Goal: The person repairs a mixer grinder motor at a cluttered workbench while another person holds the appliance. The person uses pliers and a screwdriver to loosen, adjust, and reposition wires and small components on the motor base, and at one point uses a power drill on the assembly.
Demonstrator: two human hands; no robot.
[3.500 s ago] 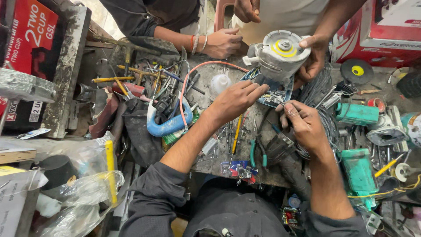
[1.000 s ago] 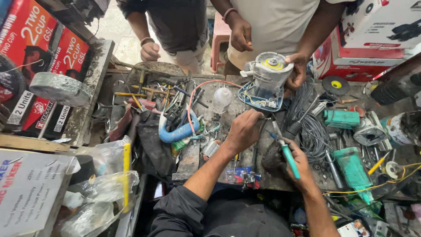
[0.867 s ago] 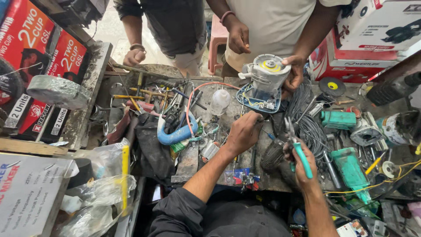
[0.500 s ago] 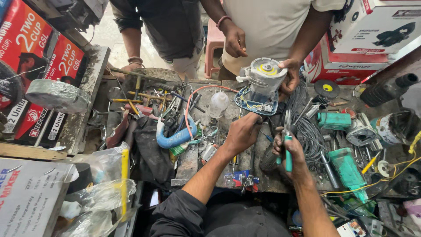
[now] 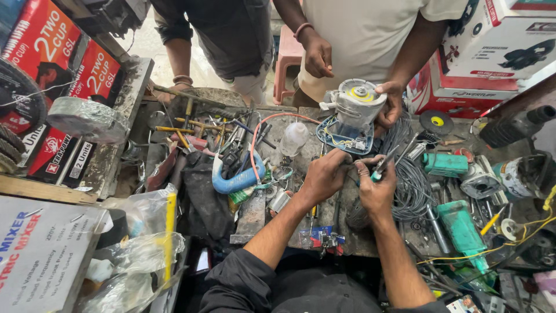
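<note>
A grey power tool (image 5: 354,110) with a round yellow-ringed top stands upright on the cluttered bench, its blue base open and showing wires. Another person's hand (image 5: 391,103) steadies it from the right. My left hand (image 5: 324,175) reaches to the tool's base with fingers pinched at the wiring. My right hand (image 5: 375,188) sits just right of it, gripping teal-handled pliers (image 5: 383,166) whose jaws point up toward the base.
A blue hose piece (image 5: 236,178), screwdrivers and loose tools lie at left. A coil of grey cable (image 5: 412,174) and teal tool housings (image 5: 462,226) lie at right. Boxes stand at both sides. Two people stand across the bench.
My right hand has brought the pliers up and left, close to the tool's base. My left hand stays at the wiring. The view has shifted slightly.
</note>
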